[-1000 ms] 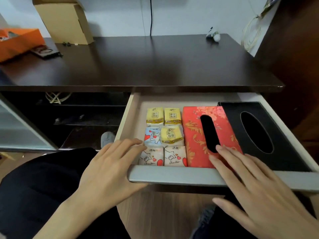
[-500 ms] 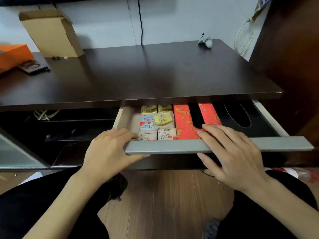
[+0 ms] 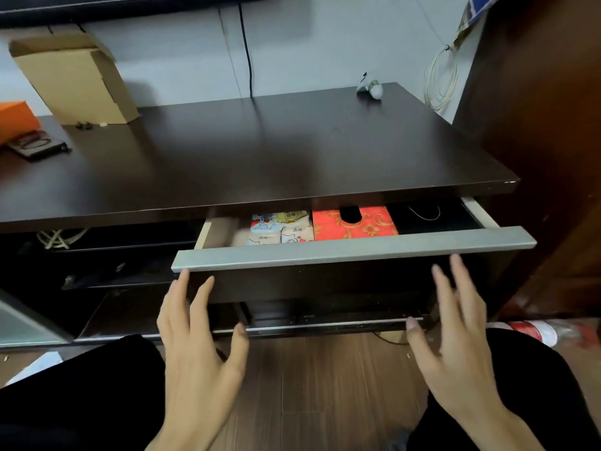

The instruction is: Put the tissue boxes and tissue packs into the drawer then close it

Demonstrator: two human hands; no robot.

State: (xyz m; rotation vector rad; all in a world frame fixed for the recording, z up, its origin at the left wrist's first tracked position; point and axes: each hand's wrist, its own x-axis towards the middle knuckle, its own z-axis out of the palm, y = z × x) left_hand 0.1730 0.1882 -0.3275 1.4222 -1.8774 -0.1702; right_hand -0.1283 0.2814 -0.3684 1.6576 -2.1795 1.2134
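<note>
Drawer (image 3: 351, 249) nearly closed, packs and boxes inside.
Left hand (image 3: 198, 346) and right hand (image 3: 455, 333) were spread open, holding nothing; the rigid front likely slid lightly under palm pressure.

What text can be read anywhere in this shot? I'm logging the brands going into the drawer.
"洁柔": on the white tissue pack at the front of the drawer.
Same-looking print on the white pack beside it: too blurred to read.
Print on the yellow pack: too small and blurred to read.
Red tissue box: pattern only, no words.
Cardboard box on the desktop: no readable text.
</note>
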